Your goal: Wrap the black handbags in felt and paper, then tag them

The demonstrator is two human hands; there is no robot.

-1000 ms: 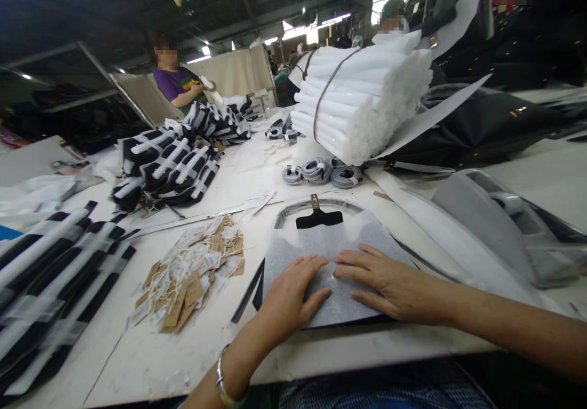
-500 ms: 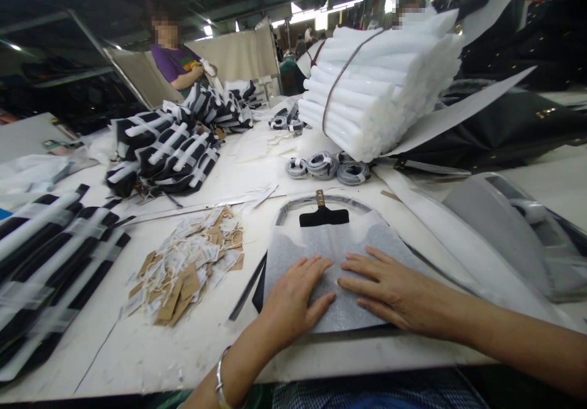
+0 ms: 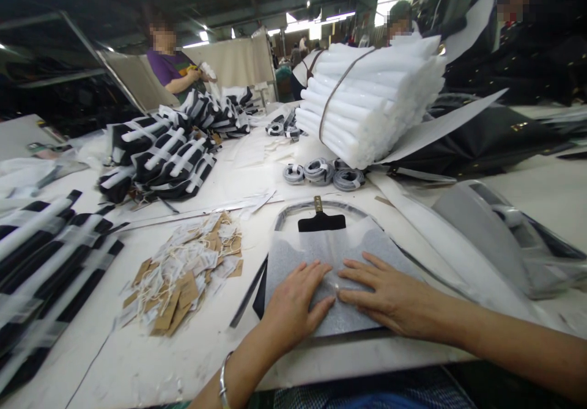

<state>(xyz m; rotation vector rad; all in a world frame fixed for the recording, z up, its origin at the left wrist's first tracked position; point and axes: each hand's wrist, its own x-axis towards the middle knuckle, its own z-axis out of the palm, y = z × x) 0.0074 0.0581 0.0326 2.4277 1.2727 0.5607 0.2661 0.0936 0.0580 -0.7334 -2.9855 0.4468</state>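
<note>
On the grey sheet rest the left hand, thumb apart from fingers, and the right hand, fingers spread. This sheet lies on the bench, at six o'clock from the black tab

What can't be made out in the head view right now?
- Palms of the left hand and right hand: face down, hidden by the hands themselves.
- What lies under the grey sheet: mostly covered by sheet and hands.
- Print on the tags: too small, partly overlapped.
- Near-left bundles: cut off by the left edge.
- Back of the white rolls: hidden by their front.
</note>
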